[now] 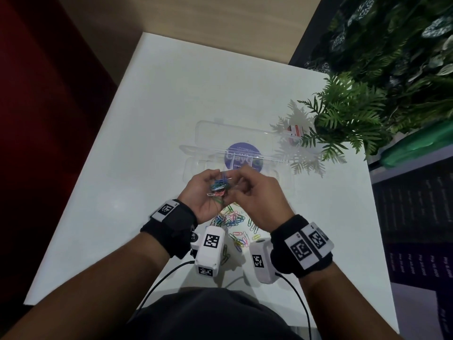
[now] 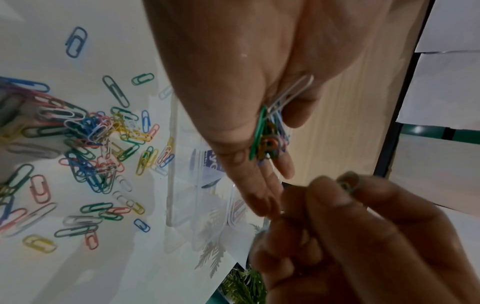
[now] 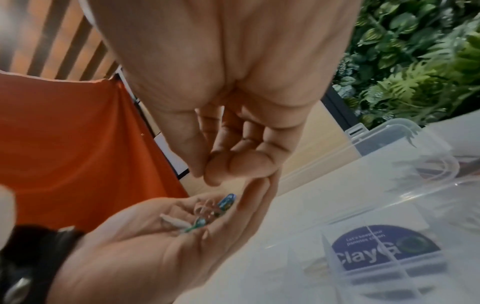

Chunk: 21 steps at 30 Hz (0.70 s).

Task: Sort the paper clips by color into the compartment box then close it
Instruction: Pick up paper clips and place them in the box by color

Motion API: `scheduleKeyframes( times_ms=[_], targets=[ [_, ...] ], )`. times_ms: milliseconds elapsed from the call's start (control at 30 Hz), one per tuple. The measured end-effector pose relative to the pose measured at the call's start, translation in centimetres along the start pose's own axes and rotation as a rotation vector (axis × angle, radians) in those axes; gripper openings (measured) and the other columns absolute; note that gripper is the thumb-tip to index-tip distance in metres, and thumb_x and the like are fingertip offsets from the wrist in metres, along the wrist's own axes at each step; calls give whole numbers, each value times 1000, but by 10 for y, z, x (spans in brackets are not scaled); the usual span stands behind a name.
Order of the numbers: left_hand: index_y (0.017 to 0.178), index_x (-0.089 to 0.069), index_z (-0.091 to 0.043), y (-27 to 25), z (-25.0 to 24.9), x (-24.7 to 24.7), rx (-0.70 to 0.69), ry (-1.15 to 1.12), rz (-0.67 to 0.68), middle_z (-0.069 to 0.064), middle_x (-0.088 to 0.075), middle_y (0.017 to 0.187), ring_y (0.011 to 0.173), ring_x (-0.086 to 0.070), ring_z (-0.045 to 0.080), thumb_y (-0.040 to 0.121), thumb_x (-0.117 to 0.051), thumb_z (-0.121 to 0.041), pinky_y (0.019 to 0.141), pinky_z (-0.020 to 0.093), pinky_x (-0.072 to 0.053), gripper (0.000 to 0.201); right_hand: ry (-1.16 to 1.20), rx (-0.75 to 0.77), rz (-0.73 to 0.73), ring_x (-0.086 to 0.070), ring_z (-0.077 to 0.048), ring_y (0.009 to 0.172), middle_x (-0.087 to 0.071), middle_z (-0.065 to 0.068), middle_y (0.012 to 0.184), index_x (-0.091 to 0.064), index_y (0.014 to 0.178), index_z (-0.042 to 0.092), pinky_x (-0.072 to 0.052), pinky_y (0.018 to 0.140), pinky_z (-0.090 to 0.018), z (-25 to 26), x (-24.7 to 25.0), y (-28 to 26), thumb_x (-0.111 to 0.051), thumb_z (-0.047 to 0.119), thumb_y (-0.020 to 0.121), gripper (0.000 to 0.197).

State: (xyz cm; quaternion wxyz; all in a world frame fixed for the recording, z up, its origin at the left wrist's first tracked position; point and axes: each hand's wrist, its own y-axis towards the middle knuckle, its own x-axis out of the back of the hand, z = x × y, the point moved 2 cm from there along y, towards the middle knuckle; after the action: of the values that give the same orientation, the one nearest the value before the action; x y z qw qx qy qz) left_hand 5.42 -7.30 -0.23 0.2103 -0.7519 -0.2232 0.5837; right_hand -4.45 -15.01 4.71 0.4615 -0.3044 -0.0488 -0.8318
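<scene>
My left hand [image 1: 211, 178] is held palm up above the table and cups a bunch of mixed paper clips [image 1: 219, 188], with the thumb curled over them [image 2: 267, 142]. My right hand [image 1: 241, 176] hovers just to the right of the bunch, fingers curled. Its thumb and forefinger pinch one small dark greenish clip [image 2: 347, 183]. A loose pile of coloured clips [image 1: 232, 223] lies on the white table beneath my hands. The clear compartment box [image 1: 193, 165] stands open just beyond them, lid [image 1: 220, 133] laid back.
A round purple sticker [image 1: 241, 157] shows through the box. A fern [image 1: 343, 119] overhangs the table's far right corner, with a small red and white item [image 1: 295, 130] beside it. The table's left edge [image 1: 81, 182] drops to dark floor.
</scene>
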Motion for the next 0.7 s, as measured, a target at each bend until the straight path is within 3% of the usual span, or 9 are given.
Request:
scheduleKeyframes(
  times_ms=[67,133,167,267,367,433,533,600,700],
  targets=[
    [98,-67,3,1,-2,2,-32,-6,-39,21,-67,96,84,-66,28,97,-29,-23,72,32,-56,46,-58,65,52,-58,-19,68,-67,-5,80,-64,95,24,-52,69,-30,-1,-5,-3,-62,4,80,25],
    [108,-61,4,0,-5,2,-48,-14,-49,26,-66,106,92,-66,32,97,-31,-23,80,37,-56,42,-198,118,91,-55,-11,71,-68,3,84,-69,96,22,-45,67,-17,1,-9,-5,-59,5,83,23],
    [109,-59,5,0,-5,2,-51,-27,-53,27,-66,107,93,-67,35,97,-30,-22,79,40,-56,41,-276,133,112,-54,-11,74,-66,4,83,-70,96,19,-43,65,-18,2,-12,-5,-58,7,84,20],
    [109,-59,5,-2,-3,-1,-44,-59,-40,26,-65,108,92,-69,37,97,-31,-21,81,45,-55,40,-432,128,149,-58,-21,80,-66,-4,88,-70,95,14,-46,69,-34,6,-21,-4,-58,16,86,16],
    [108,-59,4,-3,-4,5,-50,-28,-48,24,-68,105,93,-69,35,96,-31,-21,85,42,-53,39,-459,114,182,-59,-25,85,-65,-7,92,-69,96,13,-44,67,-33,6,-29,-1,-54,17,88,18],
    [108,-59,3,-4,-5,11,-50,-7,-61,24,-69,105,94,-69,35,97,-30,-21,90,41,-52,39,-493,139,210,-58,-27,89,-65,-8,97,-68,100,13,-47,71,-36,6,-35,1,-51,15,89,20],
    [109,-59,4,-6,-8,18,-64,-13,-63,25,-68,108,96,-68,36,97,-30,-21,94,43,-48,40,-460,149,213,-56,-23,82,-65,-3,90,-69,98,13,-43,67,-32,11,-35,0,-50,11,88,22],
    [110,-58,4,-7,-12,24,-83,-20,-72,26,-68,106,91,-69,34,97,-31,-22,88,41,-52,40,-347,126,165,-57,-18,75,-65,1,81,-70,91,14,-43,65,-30,13,-29,2,-55,11,85,17],
    [109,-57,7,-8,-20,39,-115,-98,-105,29,-66,106,92,-68,39,96,-33,-21,88,44,-51,39,-196,59,46,-58,-5,69,-69,7,79,-71,91,20,-45,63,-17,11,-15,19,-60,16,84,14]
  ],
)
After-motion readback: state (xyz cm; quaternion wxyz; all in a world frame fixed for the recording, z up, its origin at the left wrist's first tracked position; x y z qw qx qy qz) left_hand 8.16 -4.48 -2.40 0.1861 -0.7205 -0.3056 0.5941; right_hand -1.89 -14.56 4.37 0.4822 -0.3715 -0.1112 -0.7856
